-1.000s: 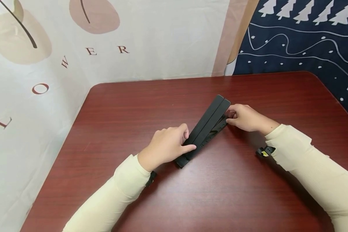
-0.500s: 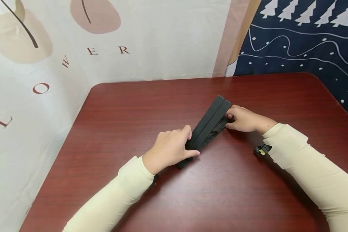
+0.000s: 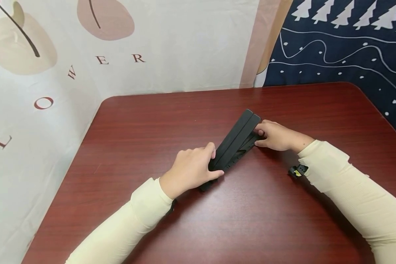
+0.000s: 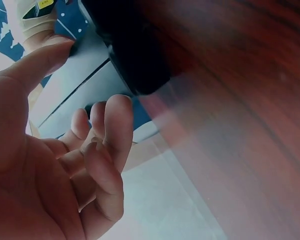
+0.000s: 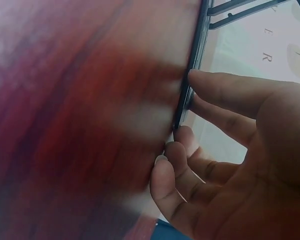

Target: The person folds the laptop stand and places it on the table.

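Observation:
A black folding stand (image 3: 236,139) sits slantwise near the table's middle, its two-part long panel raised at an angle over a slotted base. My left hand (image 3: 191,165) holds the panel's lower end, thumb on the near edge and fingers on the far edge. In the left wrist view the thumb and curled fingers flank the stand's panel (image 4: 90,82). At the far right end of the base, my right hand (image 3: 277,136) pinches it between thumb and fingers. From the right wrist, the thin base (image 5: 185,100) shows edge-on, with struts (image 5: 240,11) rising from it.
The stand rests on a reddish-brown wooden table (image 3: 135,128) with rounded back corners. Behind it hang a white printed cloth (image 3: 184,44) and a navy cloth (image 3: 333,47) with tree shapes. A dark wrist device (image 3: 298,171) hangs under the right cuff.
My left hand has slid slightly along the panel, its thumb lower on the near edge. The right fingers have shifted a little lower on the base end. The stand keeps its angle.

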`<action>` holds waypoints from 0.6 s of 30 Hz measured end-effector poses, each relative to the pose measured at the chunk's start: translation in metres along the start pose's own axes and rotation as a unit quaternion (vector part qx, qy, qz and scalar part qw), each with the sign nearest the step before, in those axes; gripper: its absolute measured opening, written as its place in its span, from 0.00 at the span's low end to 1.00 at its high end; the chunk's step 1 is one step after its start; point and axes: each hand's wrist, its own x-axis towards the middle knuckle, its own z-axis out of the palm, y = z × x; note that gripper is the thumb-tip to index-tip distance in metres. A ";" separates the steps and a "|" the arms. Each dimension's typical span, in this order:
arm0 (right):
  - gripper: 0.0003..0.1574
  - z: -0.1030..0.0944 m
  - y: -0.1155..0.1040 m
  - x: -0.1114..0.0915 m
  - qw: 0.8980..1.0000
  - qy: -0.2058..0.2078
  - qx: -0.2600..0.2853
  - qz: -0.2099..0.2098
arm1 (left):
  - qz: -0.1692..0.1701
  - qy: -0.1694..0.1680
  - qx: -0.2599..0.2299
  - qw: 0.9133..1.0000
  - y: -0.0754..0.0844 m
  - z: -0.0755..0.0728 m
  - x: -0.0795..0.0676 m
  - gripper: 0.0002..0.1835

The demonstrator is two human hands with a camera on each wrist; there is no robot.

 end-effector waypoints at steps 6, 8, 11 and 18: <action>0.26 0.000 0.000 0.000 1.000 -0.001 0.000 0.001 | -0.008 0.000 0.003 1.000 -0.004 -0.002 0.000 0.26; 0.27 0.000 0.001 -0.001 1.000 -0.002 0.002 0.003 | -0.009 -0.001 0.003 1.000 -0.004 -0.004 0.001 0.26; 0.26 0.001 0.002 -0.003 1.000 -0.005 0.005 0.009 | -0.005 0.000 0.012 1.000 -0.006 -0.005 0.001 0.25; 0.23 0.000 0.002 -0.009 0.999 -0.007 0.016 0.030 | 0.000 0.017 0.013 1.000 -0.012 -0.006 0.004 0.23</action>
